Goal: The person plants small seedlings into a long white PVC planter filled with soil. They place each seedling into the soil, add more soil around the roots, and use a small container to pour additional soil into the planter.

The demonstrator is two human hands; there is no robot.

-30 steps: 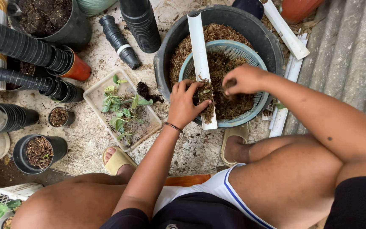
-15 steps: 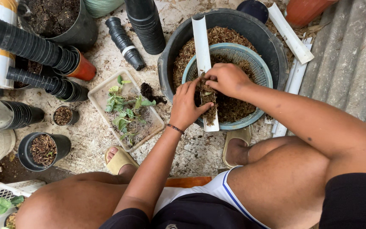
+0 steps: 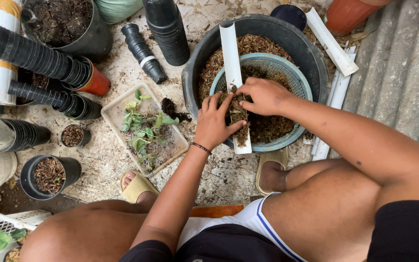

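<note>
A white half-pipe channel (image 3: 231,53) lies across a pale blue basket (image 3: 292,82) of brown fibre, which sits inside a large black tub (image 3: 287,34). My left hand (image 3: 215,121) cups the near part of the channel from the left, thumb under it. My right hand (image 3: 263,95) presses a clump of brown fibre (image 3: 237,111) into the channel from the right. Both hands meet over the same spot on the channel.
A shallow tray of small green seedlings (image 3: 144,128) lies left of the tub. Stacks of black nursery pots (image 3: 40,60) lie further left, with filled pots (image 3: 49,174) near my foot. White channel pieces (image 3: 333,43) lean at the tub's right, by a corrugated sheet (image 3: 403,73).
My right hand has moved left from the basket's fibre onto the channel, bringing fibre with it. My left hand stays on the channel.
</note>
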